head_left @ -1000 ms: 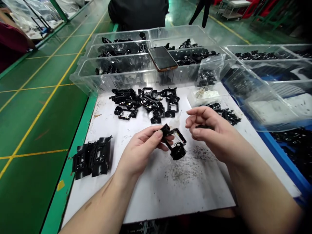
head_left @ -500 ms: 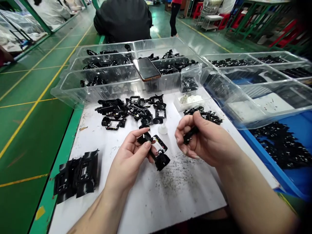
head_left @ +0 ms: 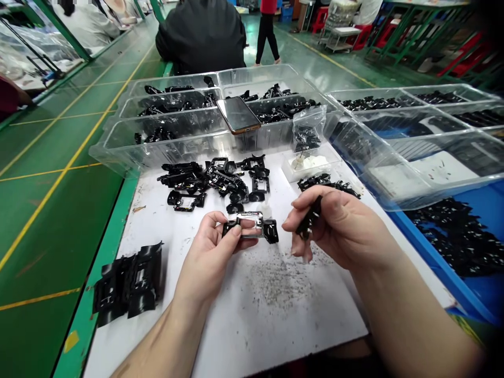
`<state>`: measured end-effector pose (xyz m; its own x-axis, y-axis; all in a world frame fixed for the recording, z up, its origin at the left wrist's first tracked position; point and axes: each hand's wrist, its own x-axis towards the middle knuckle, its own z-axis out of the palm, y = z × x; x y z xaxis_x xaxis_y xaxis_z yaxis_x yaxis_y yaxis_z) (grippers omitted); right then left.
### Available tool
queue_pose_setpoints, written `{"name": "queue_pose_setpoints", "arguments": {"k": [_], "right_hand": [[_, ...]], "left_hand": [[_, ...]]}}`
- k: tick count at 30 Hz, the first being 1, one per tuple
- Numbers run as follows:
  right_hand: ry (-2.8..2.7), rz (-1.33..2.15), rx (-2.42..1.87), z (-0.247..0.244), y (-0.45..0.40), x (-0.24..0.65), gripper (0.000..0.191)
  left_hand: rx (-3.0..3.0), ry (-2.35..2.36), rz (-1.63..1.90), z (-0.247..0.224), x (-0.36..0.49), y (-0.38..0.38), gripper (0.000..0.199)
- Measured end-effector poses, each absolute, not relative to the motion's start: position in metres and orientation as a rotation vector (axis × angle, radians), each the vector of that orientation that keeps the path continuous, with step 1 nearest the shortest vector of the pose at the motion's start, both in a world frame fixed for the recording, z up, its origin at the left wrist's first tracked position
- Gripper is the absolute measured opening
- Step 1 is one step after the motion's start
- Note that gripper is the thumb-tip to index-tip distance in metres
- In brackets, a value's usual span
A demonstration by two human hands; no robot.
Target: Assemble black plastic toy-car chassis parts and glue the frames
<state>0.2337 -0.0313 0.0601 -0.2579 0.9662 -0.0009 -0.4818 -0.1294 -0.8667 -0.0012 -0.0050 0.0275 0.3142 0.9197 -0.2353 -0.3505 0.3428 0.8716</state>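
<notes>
The white counter [head_left: 220,325] carries a divided clear tray [head_left: 185,144] along its far end, with a blue bin [head_left: 478,286] at its right edge; a loose pile of black frames [head_left: 224,181] lies before the tray, a black stack [head_left: 129,283] sits at the left, and a phone [head_left: 240,114] rests across the tray's dividers. Above the counter's middle, the left hand [head_left: 214,244], partly curled, pinches one black frame [head_left: 270,231] between thumb and fingers, while the right hand [head_left: 342,231] grips a smaller black part [head_left: 310,218] just beside it.
</notes>
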Motion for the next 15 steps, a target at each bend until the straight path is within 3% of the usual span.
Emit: {"name": "queue_pose_setpoints", "arguments": {"k": [7, 15], "right_hand": [[-0.989, 1.559, -0.97, 0.0587, -0.0309, 0.2304, 0.05], [-0.993, 1.704, -0.806, 0.062, -0.0325, 0.2265, 0.02]], "left_hand": [[0.828, 0.861, 0.919, 0.0254, -0.0025, -0.0087, 0.032], [0.767, 0.789, 0.956, 0.0248, -0.0068, -0.0087, 0.033]]}}
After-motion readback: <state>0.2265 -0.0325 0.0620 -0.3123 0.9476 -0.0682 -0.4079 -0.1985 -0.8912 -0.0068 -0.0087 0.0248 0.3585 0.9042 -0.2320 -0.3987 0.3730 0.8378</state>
